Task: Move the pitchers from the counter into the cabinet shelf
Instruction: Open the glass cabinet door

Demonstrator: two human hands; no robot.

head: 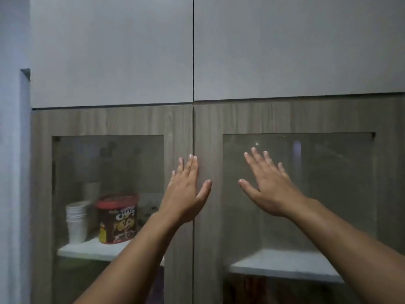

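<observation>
Behind the left glass pane you see a stack of white cups (76, 222) standing just left of a brown tub with a red lid (118, 218), its label reading "Choco Chips". Another pale container (92, 190) stands behind them, too blurred to tell what it is. Above you, two plain grey upper doors (192, 49) meet at a thin vertical seam. At your far left runs a pale blue wall (13, 150).
</observation>
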